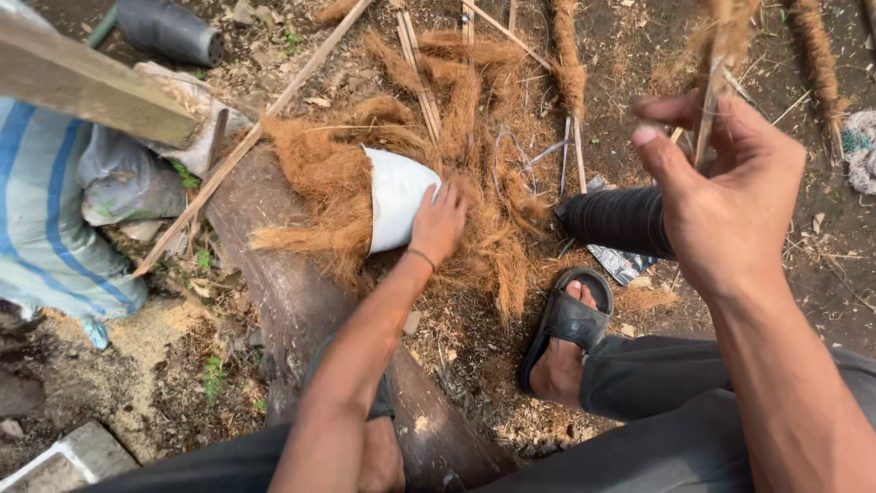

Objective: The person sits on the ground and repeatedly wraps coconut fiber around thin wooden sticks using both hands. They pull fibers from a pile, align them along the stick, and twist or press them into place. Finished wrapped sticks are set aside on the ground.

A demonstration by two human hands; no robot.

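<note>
Pinched between thumb and fingers of the right hand [730, 187] is a thin stick [714, 87] wrapped in brown fibre, held upright at the right of the scene, raised above the ground. Its upper end runs out of the top edge.

At the centre, the left hand [440, 222] reaches down into a heap of brown coconut fibre [333, 187]. Its fingers are curled into the strands at the right edge of a white sack [394, 205] that lies half buried in the heap; whether they have closed on a tuft I cannot tell.

The heap rests on the far end of a dark log [292, 297] that runs from near centre to far left. Bamboo slats [415, 78] lie across the soil beyond it, with more fibre-wrapped sticks [815, 55] at far right. A foot in a black sandal [568, 324] stands on the ground near centre-right. A striped blue cloth [41, 224] hangs at the left edge, below a wooden plank [87, 87].
</note>
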